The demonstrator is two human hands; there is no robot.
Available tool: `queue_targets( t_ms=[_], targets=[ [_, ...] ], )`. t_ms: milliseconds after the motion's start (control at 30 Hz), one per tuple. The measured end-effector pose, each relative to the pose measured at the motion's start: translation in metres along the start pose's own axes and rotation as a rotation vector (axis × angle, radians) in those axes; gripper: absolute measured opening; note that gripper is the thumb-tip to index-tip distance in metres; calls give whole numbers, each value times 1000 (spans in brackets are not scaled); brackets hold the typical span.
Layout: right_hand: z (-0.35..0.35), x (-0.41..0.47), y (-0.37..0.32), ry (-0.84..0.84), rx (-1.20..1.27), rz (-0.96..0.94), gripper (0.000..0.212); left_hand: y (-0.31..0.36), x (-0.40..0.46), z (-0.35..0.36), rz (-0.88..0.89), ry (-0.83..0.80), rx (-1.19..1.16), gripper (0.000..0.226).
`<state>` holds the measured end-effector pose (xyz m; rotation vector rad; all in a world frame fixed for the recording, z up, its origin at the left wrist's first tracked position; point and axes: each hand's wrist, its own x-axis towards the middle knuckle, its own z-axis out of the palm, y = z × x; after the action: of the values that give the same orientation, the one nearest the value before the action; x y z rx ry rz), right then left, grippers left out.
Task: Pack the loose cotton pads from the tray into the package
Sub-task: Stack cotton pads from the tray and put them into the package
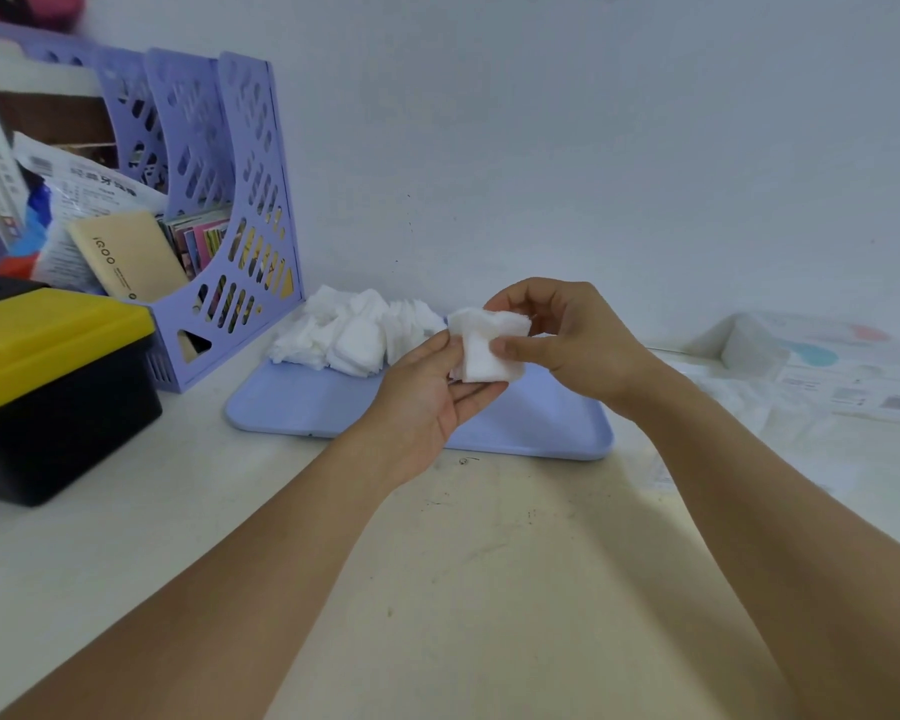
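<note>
A: What is in the grip at the middle of the frame?

B: A small bundle of white cotton pads (484, 350). The right hand (567, 340) pinches it, thumb on the near face and curled fingers behind the top edge. The left hand (432, 402) lies palm up under the bundle, its fingers straight and touching the pads from below and from the left.

A: So one grip is clamped and the other is not?

B: Yes. The right one is clamped on the pads; the left one is spread flat and only supports them.

A: Where are the hands in relation to the tray?

B: Both are raised above the lilac tray (307, 407), which lies flat on the desk (489, 563) just behind them in the picture. The bundle is clear of the tray's surface.

A: And the other pads?

B: A loose heap of cotton pads (354, 332) lies on the tray's far left part, left of the hands and near the wall.

A: The package?

B: At the right edge of the frame, on the desk against the wall, lies a clear plastic package (801, 371) with pale print on it. It is well apart from the hands; I cannot tell where its opening is.

A: What else is there?

B: At the upper left stands a lilac file rack (235, 210) holding papers and a tan box. Below it, at the left edge, is a black box with a yellow lid (48, 345).
</note>
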<state>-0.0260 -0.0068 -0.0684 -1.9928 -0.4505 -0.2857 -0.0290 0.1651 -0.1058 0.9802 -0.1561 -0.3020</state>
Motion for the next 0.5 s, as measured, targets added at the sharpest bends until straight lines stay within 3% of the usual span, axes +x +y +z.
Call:
queue_targets(
  t_ms=[233, 367, 500],
  targets=[
    [0, 0, 2, 21, 107, 91, 20, -1, -1, -1, -5, -22, 48, 31],
    [10, -1, 1, 52, 67, 143, 37, -2, -3, 0, 26, -56, 149, 28],
    [28, 2, -11, 219, 434, 356, 53, -7, 0, -1, 70, 6, 215, 34]
  ],
)
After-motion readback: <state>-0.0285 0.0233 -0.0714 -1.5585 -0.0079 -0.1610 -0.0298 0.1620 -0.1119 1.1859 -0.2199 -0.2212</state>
